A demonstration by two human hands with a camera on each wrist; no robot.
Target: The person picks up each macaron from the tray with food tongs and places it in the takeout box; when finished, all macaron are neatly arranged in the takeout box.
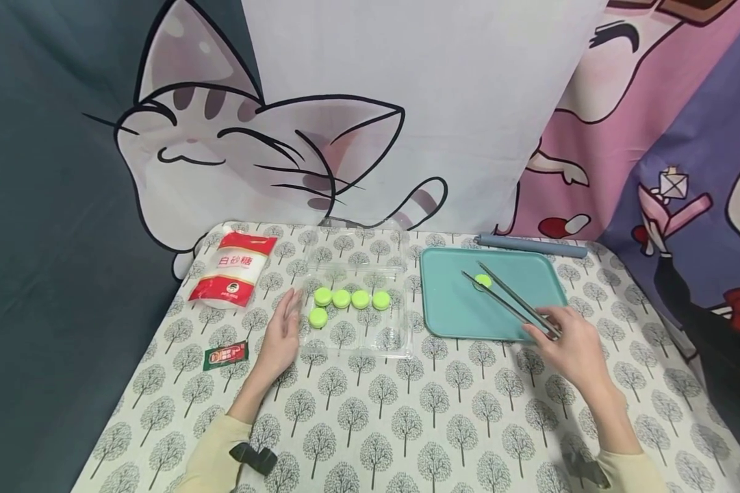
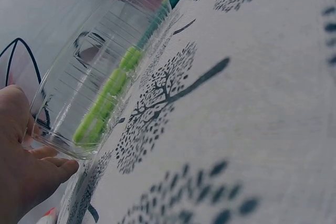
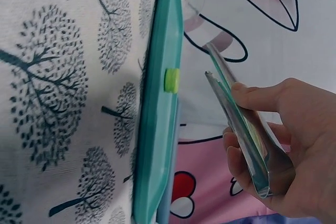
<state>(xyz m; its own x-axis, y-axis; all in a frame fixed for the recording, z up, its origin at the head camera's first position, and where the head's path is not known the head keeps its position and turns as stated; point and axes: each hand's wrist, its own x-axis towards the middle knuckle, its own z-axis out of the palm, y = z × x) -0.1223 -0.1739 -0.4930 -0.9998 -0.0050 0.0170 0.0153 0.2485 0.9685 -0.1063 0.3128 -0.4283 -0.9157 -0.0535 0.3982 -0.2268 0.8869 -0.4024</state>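
Observation:
My left hand [image 1: 281,333] rests against the left wall of a clear plastic container [image 1: 400,346], fingers fairly straight along it. Inside, several light-green macarons [image 1: 341,298] form a far row, with one more macaron [image 1: 317,318] in front at the left. In the left wrist view the container's wall [image 2: 58,103] rises beside my fingers [image 2: 50,174]. My right hand [image 1: 573,346] grips metal tongs [image 1: 511,301] above a teal tray [image 1: 450,318]. A single macaron [image 3: 171,80] lies on the tray, apart from the spread tong tips in the right wrist view.
A red-and-white sugar bag [image 1: 234,269] lies at the table's far left, with a small green-and-red packet [image 1: 225,355] nearer. Behind the tray lies a blue-grey roll [image 1: 530,246]. The container's raised clear lid [image 1: 354,248] extends toward the back edge, before a printed curtain [image 1: 468,103].

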